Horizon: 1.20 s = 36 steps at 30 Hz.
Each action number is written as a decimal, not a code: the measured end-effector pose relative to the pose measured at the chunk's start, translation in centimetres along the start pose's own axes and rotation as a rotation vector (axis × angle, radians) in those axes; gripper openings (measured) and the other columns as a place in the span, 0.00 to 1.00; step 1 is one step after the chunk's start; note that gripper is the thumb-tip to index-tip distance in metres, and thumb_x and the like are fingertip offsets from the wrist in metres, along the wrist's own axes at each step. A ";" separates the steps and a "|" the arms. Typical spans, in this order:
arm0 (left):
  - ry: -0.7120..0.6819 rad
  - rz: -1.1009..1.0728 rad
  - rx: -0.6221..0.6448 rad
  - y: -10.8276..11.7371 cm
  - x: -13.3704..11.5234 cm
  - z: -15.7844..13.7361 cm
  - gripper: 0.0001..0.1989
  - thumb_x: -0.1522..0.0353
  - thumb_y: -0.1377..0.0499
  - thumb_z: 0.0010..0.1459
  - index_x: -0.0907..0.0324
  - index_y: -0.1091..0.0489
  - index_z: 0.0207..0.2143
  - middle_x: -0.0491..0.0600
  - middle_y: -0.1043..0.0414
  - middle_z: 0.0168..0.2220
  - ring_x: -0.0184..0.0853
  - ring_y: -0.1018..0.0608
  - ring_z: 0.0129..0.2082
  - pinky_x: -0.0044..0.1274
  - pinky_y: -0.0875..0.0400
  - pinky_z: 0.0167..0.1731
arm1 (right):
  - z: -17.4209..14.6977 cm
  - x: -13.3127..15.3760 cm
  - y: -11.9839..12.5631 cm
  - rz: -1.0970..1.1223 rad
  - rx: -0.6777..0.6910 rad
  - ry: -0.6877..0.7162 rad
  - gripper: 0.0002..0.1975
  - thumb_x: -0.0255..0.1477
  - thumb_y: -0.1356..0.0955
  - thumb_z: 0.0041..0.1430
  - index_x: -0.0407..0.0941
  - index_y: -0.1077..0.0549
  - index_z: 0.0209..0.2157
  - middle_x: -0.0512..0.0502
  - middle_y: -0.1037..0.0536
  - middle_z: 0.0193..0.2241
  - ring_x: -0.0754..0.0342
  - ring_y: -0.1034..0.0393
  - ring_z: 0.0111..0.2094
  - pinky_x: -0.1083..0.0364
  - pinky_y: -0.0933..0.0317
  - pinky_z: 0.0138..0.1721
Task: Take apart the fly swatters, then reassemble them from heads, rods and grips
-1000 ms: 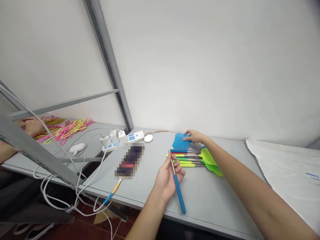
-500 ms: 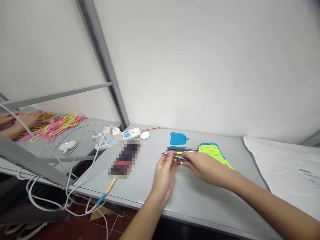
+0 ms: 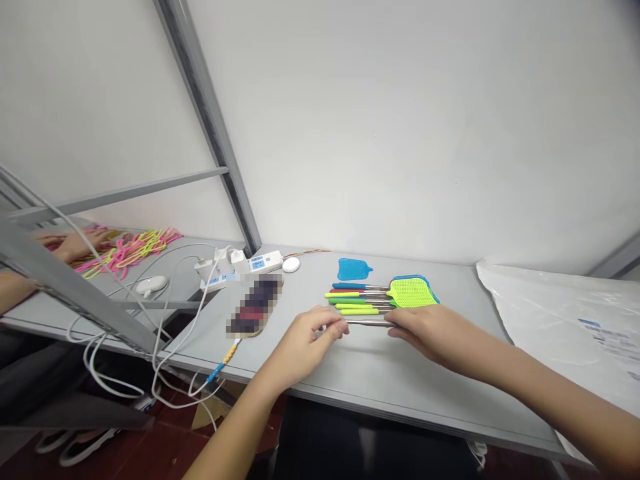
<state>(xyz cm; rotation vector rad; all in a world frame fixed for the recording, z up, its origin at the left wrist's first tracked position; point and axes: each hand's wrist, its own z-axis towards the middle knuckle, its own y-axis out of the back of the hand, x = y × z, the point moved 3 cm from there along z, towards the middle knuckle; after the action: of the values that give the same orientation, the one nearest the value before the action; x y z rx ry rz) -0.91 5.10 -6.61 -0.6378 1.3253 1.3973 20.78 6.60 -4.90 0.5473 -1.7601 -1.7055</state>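
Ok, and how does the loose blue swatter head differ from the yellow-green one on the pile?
The blue head lies apart, while the yellow-green head sits in the pile. In the picture, the blue head's neck points right, the yellow-green head's left. Both are flat and broad.

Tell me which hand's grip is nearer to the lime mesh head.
Right. The right grip is just in front of the lime mesh head; the left grip is farther, toward the left.
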 end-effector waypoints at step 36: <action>-0.101 -0.084 -0.007 -7.8 1.9 6.5 0.10 0.72 0.36 0.46 0.55 0.37 0.21 0.45 0.45 0.21 0.41 0.33 0.29 0.28 0.41 0.41 | 1.4 -3.7 -1.6 -0.130 0.006 -0.159 0.18 0.38 0.45 0.67 0.44 0.33 0.30 0.44 0.24 0.26 0.51 0.30 0.27 0.56 0.54 0.24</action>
<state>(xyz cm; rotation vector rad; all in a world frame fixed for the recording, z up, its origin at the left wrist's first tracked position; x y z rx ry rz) 7.41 10.40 -9.56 -0.6124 1.2012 1.3485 22.28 9.97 -7.01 0.5527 -1.8766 -1.8791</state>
